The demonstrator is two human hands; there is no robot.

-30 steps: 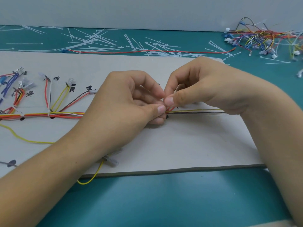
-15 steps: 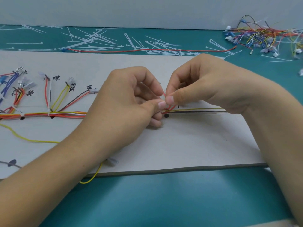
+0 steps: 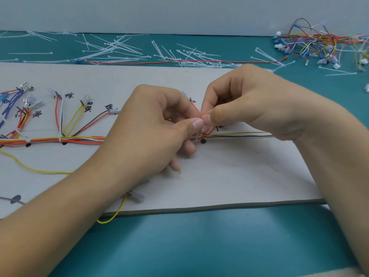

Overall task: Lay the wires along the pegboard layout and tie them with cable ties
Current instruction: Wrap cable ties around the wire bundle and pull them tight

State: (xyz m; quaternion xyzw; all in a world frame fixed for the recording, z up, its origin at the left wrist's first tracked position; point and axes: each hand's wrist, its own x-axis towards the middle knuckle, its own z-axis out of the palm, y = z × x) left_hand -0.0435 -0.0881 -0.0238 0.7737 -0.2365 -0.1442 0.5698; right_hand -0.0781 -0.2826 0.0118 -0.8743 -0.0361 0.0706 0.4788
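A bundle of red, orange, yellow and white wires (image 3: 79, 139) runs left to right across the grey layout board (image 3: 229, 176), with white ties round it at the left. My left hand (image 3: 151, 124) and my right hand (image 3: 249, 104) meet thumb to thumb over the bundle's middle. Both pinch a thin white cable tie (image 3: 197, 135) looped round the wires beside a black dot (image 3: 203, 141). A red wire (image 3: 195, 107) rises between the two hands. Yellow and dark wires (image 3: 243, 134) run on to the right under my right hand.
Branch wires with terminals (image 3: 83, 102) fan upward at the board's left by handwritten labels. A loose yellow wire (image 3: 36, 170) curves under my left arm and off the board's front edge. Loose white cable ties (image 3: 119, 49) and a long red wire lie behind; a tangled wire pile (image 3: 323, 45) sits far right.
Both hands have lifted slightly from the bundle while keeping their pinch. The red wire between them and the black dot now show more plainly.
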